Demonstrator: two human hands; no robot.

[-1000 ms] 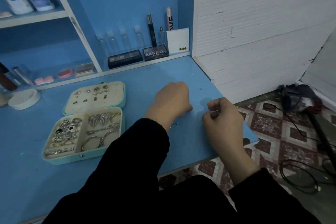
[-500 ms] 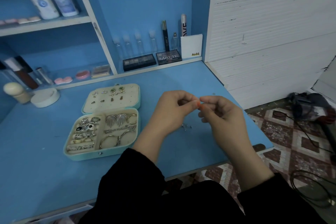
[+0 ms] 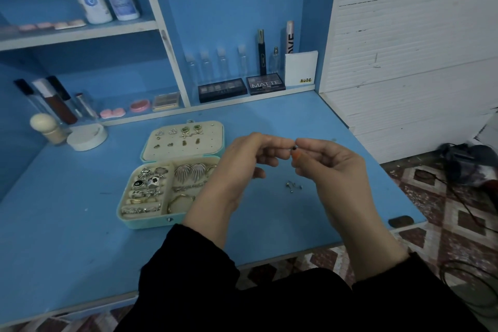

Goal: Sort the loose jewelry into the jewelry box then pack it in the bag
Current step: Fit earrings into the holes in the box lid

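Our left hand (image 3: 242, 162) and right hand (image 3: 334, 167) meet above the desk (image 3: 80, 224). Thumb and forefinger of each pinch one tiny dark-tipped stud (image 3: 294, 147) between them, and the other fingers curl loosely. Below the right hand, a few loose studs (image 3: 293, 186) lie on the desk, toward its right edge. The jewelry box (image 3: 151, 221) lies open just left of our left wrist, midway between the front and back edges. We see rings and hoops in its tray and earrings pinned in its lid (image 3: 213, 140).
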